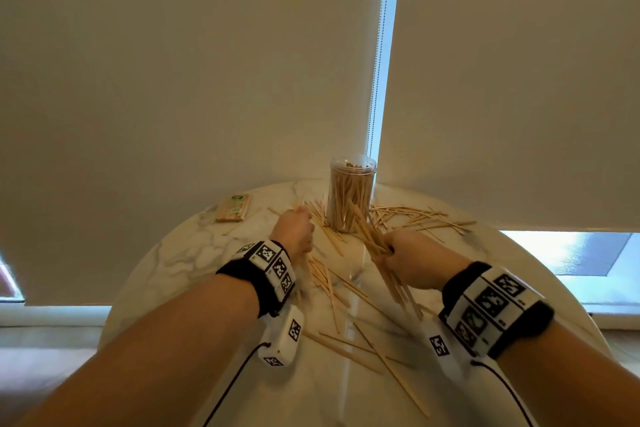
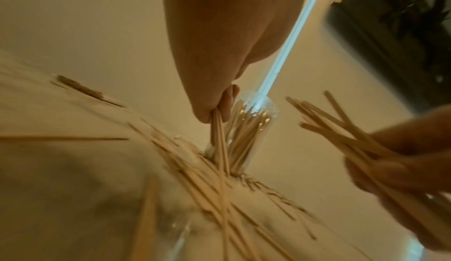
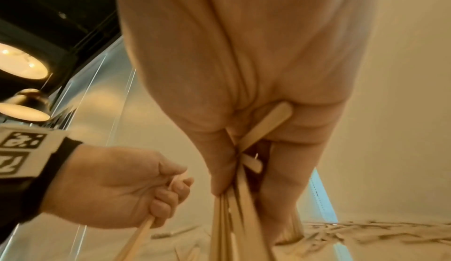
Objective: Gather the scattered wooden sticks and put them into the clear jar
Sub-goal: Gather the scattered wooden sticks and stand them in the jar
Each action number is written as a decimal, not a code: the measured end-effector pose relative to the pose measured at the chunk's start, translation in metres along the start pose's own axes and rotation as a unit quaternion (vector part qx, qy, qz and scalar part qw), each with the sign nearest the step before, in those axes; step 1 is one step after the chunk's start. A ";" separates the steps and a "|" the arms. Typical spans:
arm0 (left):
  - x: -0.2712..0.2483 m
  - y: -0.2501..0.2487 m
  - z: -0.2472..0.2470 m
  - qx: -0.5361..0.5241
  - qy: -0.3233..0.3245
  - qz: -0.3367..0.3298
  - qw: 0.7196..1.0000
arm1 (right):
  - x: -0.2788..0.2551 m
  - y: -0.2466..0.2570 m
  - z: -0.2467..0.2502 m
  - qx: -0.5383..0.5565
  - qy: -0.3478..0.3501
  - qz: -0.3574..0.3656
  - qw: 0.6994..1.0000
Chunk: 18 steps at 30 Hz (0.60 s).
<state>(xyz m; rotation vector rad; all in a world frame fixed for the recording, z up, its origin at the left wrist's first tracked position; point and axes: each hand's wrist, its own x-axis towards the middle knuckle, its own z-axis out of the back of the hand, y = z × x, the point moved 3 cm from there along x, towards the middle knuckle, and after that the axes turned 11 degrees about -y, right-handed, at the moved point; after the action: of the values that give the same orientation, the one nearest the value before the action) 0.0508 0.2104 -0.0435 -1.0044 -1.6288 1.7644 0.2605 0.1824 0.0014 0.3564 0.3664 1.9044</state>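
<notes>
Hands clutch sticks near jar; table edge well apart.

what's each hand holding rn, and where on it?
Right hand grips a bundle of wooden sticks around mid-length. Left hand holds a few sticks by their upper ends.

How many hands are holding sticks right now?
2. The left hand grips a few sticks left of the clear jar; the right hand grips a larger bundle in front of it.
</notes>
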 end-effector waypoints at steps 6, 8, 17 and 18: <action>-0.046 -0.013 -0.030 -0.036 0.183 -0.053 0.981 | 0.020 0.046 -0.002 0.112 -0.059 0.031 0.992; -0.040 -0.012 -0.032 -0.039 0.147 -0.053 0.987 | 0.027 0.059 -0.009 0.114 -0.078 0.031 0.990; -0.013 -0.011 -0.007 -0.075 -0.001 -0.062 0.995 | 0.025 0.061 -0.020 0.166 -0.110 0.073 0.977; -0.015 -0.015 -0.001 -0.121 0.001 -0.059 0.991 | 0.021 0.058 -0.021 0.160 -0.114 0.073 0.978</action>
<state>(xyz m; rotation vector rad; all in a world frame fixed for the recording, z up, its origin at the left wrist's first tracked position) 0.0594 0.2009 -0.0262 -0.9915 -1.8951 1.5139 0.1955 0.1809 0.0081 0.8284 0.5049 1.9218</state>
